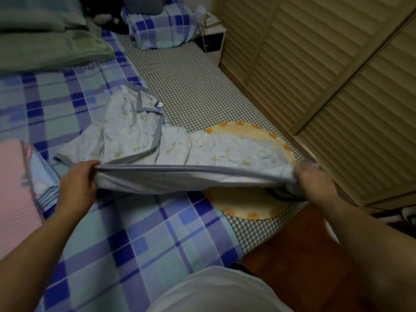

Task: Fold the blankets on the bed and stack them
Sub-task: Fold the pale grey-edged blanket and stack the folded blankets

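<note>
left hand [77, 184]: fingers curled over the near grey-trimmed edge of a pale blue flower-printed blanket [139, 134], gripping it. right hand [311, 179]: blurred, closed around the same edge at its other end. the edge is drawn taut between the two hands and lifted off the bed [144, 233]. the rest of the blanket lies crumpled on the bed beyond, one corner turned over with a small white tag showing. its right part lies over a round yellow mat with orange dots [252, 206]. the bed carries a blue and purple checked sheet over a small grey-checked cover. just left of the left hand, a folded stack of pink and light blue blankets [22, 174] rests on the bed. further off at top left, folded green bedding [45, 37]. slatted beige wardrobe doors [326, 75] stand to the right.
</note>
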